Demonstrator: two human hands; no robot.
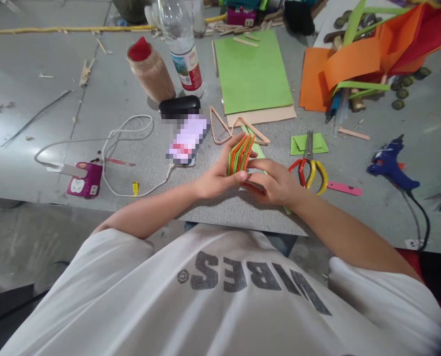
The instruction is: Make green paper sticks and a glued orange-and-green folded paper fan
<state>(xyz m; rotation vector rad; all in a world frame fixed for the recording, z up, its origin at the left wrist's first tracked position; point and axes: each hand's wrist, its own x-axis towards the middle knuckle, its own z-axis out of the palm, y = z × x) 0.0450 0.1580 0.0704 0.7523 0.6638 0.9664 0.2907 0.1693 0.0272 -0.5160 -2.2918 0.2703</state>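
My left hand (pixel 223 170) is closed around a pleated paper stack (pixel 240 155) of orange and green layers, its thumb pressed along the lower edge. From the right, my right hand (pixel 274 180) has bent fingers against the stack's side near the left thumb; part of its grip is hidden. Beneath the hands, light green paper strips (pixel 259 151) lie on the table. Just beyond them are bent peach paper strips (pixel 220 129). Near my right hand, scissors (pixel 309 168) with red and yellow handles rest partly on a folded green paper piece (pixel 318 143).
Behind lie green paper sheets (pixel 255 74), a water bottle (pixel 185 59) and a jar (pixel 151 71). A phone (pixel 188 138) with a white cable (pixel 112 143) is at left. Rightward are a pink-handled tool (pixel 344 188), a blue glue gun (pixel 393 165) and an orange paper model (pixel 354 59).
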